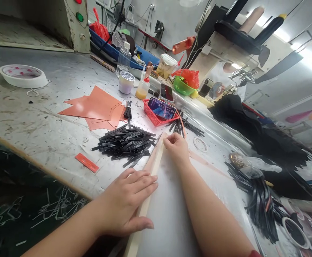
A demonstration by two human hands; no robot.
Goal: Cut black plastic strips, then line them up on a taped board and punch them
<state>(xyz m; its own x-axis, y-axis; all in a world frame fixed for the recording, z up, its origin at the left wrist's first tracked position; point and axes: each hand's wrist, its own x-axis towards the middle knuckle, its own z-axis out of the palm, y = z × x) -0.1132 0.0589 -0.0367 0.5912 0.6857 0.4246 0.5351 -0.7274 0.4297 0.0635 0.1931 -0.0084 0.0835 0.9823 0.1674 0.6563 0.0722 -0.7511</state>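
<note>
Scuffed grey worktop (56, 76), flecked with dark scraps, spreads beneath a long, narrow, cream-coloured strip (157, 159), which lies along the left edge of a smooth, cloudy-white sheet (169, 217) in front of the person. The left hand (130, 200) rests palm down across the strip, its fingers extended close together and their tips reaching the white sheet, with the thumb spread wide apart from them. At the strip's far end the right hand (177, 148) has thumb and forefinger drawn into a narrow pinch on it, the other fingers curled. Just left of that end sits a loose heap of thin, flat, glossy black strips (126, 142); beyond it are smooth orange sheet pieces (94, 105) with angular outlines and a shallow red plastic basket (156, 119) with perforated sides. The right forearm stretches forward over the white sheet, while the left comes in slantwise from the lower left.
</note>
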